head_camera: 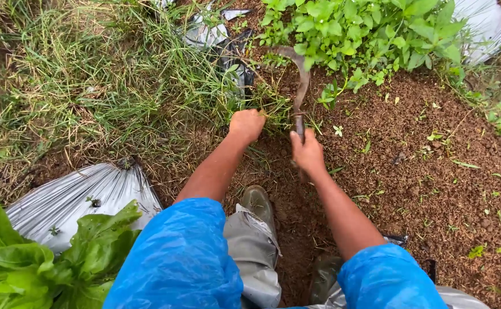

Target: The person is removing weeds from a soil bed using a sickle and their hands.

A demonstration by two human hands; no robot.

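Observation:
My left hand [246, 125] is closed on a tuft of grass [270, 110] at the edge of the bare brown soil. My right hand [306, 152] grips the handle of a sickle [301, 86]. Its curved blade arcs up and to the left, over the grass tuft, toward the leafy green weeds [365, 31]. Both forearms come out of blue plastic sleeves [176, 257]. My two boots [258, 201] stand on the soil below the hands.
Thick grass [101, 74] covers the upper left. Silver plastic mulch [84, 197] lies at the left, with large lettuce-like leaves [27, 263] in the bottom left corner. More silver sheeting [490, 23] shows at the top right. Brown soil [433, 183] with small seedlings spreads to the right.

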